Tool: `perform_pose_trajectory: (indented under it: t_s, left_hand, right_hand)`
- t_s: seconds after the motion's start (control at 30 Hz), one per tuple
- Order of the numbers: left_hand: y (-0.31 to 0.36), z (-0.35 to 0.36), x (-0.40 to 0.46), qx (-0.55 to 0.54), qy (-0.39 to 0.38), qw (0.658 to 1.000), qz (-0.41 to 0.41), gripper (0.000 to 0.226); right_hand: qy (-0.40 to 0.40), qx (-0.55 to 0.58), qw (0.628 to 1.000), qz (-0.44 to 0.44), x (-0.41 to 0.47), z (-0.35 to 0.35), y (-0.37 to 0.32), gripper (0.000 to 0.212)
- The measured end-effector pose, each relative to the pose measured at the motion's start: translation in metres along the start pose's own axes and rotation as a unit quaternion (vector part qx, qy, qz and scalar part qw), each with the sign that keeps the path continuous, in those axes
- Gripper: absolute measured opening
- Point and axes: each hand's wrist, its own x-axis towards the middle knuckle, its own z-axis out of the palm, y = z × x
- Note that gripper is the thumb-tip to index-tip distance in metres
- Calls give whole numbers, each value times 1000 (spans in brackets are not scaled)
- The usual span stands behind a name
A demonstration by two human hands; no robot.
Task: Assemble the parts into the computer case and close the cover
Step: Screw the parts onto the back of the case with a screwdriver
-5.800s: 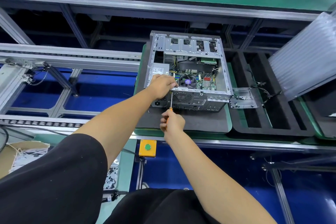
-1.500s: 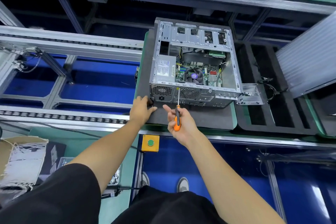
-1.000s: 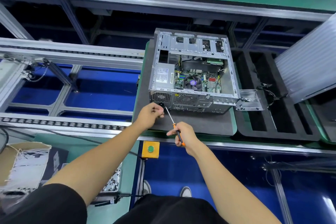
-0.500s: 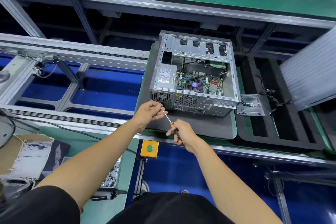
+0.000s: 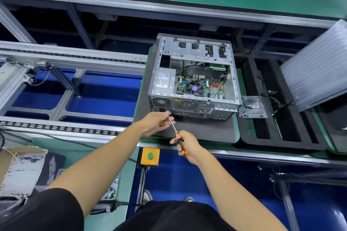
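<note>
The open computer case (image 5: pixel 232 73) lies on its side on a dark mat (image 5: pixel 206 131), with the motherboard, fan and grey power supply (image 5: pixel 165 82) showing inside. My right hand (image 5: pixel 188 146) grips the orange-and-black handle of a screwdriver (image 5: pixel 175 131). Its thin shaft slants up and left to the case's rear panel near the power socket. My left hand (image 5: pixel 156 123) pinches the shaft close to its tip, right at the lower left corner of the rear panel. Whatever sits at the tip is too small to make out.
A clear tray (image 5: pixel 252 108) with small screws sits at the case's right. Black foam trays (image 5: pixel 277 118) with cables lie further right, under a ribbed translucent panel (image 5: pixel 317 69). A yellow box with a green button (image 5: pixel 150 156) hangs below the bench edge. Conveyor rails (image 5: pixel 65 58) run left.
My right hand has swung the screwdriver from upright to slanted and lowered it. My left hand came off the mat and took hold of the shaft near the tip at the case's rear corner.
</note>
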Motion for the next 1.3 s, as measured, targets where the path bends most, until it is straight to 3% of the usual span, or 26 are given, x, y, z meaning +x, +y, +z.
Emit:
perform_pose_trajectory:
  t_s: [0.13, 0.3, 0.73, 1.3]
  left_hand:
    - [-21, 29, 13, -105, 75, 992, 9, 17]
    - [-27, 47, 29, -107, 125, 986, 3, 24]
    - [-17, 41, 37, -75, 103, 992, 1, 27]
    - [-15, 50, 51, -42, 179, 983, 24, 28]
  right_hand:
    - [12, 52, 999, 9, 3, 3, 3, 8]
    - [33, 110, 993, 33, 11, 9, 10, 10]
    - [58, 115, 991, 24, 21, 18, 7, 11]
    - [59, 120, 991, 17, 29, 24, -1, 9]
